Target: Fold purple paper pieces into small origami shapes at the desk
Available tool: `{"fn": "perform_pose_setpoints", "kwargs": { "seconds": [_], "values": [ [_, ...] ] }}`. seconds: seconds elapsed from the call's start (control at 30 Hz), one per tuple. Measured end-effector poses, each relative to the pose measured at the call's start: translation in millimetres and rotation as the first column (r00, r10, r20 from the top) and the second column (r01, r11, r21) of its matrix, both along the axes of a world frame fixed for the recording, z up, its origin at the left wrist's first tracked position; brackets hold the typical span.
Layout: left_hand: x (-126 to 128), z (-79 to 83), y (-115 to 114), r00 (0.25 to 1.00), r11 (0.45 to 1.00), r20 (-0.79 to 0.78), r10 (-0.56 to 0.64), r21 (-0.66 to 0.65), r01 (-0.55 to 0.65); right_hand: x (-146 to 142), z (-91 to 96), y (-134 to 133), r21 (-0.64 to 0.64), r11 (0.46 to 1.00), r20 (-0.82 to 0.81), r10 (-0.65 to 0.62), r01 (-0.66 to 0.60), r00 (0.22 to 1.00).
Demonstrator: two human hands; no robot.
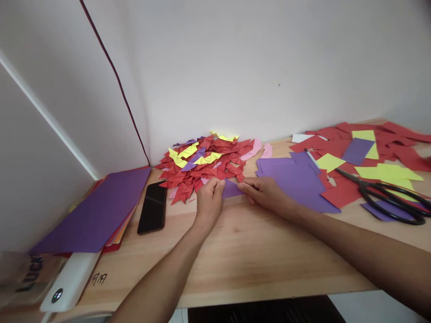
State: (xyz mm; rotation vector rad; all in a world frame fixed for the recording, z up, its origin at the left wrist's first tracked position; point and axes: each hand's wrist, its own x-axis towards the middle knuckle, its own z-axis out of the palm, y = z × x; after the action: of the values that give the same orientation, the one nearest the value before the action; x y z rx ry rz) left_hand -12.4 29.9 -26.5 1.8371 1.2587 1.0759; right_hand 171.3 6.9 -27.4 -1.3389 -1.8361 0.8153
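Note:
Between my two hands is a small piece of purple paper, held just above the wooden table. My left hand pinches its left edge, thumb on top. The right edge is gripped by the thumb and fingers of my right hand. Behind my left hand lies a heap of folded paper pieces, mostly red with some yellow and purple. Flat purple sheets lie just beyond my right hand. My fingers cover both ends of the held paper.
A black phone lies left of my hands. Farther left, a stack of coloured paper rests near a white power bank. Black-handled scissors lie at right among red and yellow scraps. A white wall stands behind.

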Motion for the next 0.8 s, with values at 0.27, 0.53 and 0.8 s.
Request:
{"fn": "perform_pose_setpoints", "kwargs": {
  "seconds": [0.27,0.53,0.8],
  "values": [
    [9.6,8.9,-13.7,0.975,0.98,-0.114,-0.19,0.038,0.195,-1.3,4.1,-4.1,0.103,0.992,-0.003,0.075,-0.074,0.997],
    [7.3,5.0,-13.8,0.968,0.983,-0.178,-0.175,0.02,0.182,2.2,1.8,-3.5,0.144,0.988,0.016,-0.05,0.047,0.999],
    [6.1,8.5,-14.4,0.96,0.976,-0.181,-0.214,-0.004,0.217,5.4,5.6,-2.2,0.176,0.975,-0.007,-0.133,0.132,0.991]
  ]
}}
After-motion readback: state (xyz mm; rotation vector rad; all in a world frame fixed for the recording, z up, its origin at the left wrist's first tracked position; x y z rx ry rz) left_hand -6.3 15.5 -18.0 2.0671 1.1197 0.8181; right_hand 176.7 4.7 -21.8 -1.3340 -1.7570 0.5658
